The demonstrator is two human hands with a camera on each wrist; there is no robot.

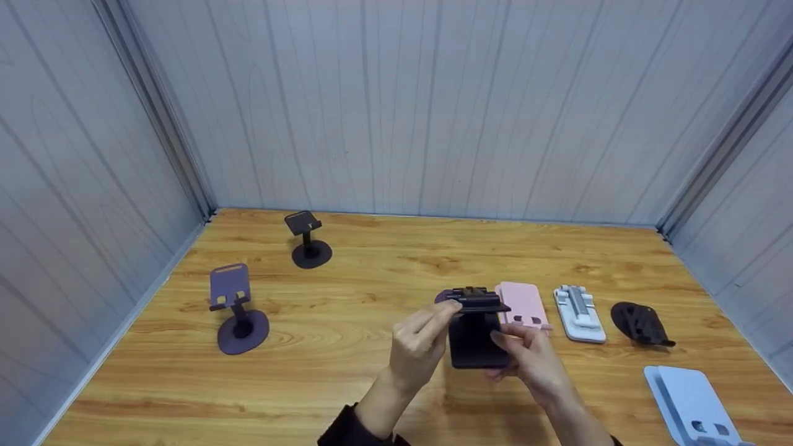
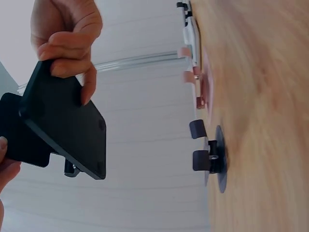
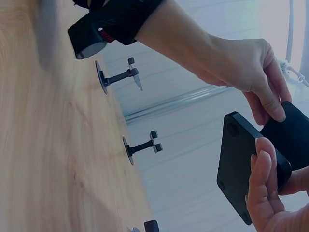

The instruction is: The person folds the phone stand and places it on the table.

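Note:
A black folding phone stand (image 1: 477, 344) is held up off the table between both hands. My right hand (image 1: 539, 365) grips its thick base, thumb on the upper face and fingers underneath; the round feet on the base's underside (image 3: 229, 169) show in the right wrist view. With thumb and fingertips, my left hand (image 1: 418, 344) pinches the edge of the stand's upper plate (image 3: 289, 137), which is tilted away from the base. Just behind the held stand lies a pink phone stand (image 1: 522, 301), with a purple stand (image 1: 442, 296) mostly hidden beside it.
Two phone stands stand unfolded at left, one purple (image 1: 241, 331), one black (image 1: 311, 254). To the right lie a white folded stand (image 1: 579, 314), a black folded one (image 1: 641, 323) and a light blue one (image 1: 694, 402). Panel walls (image 1: 396, 111) enclose the wooden table (image 1: 347, 347).

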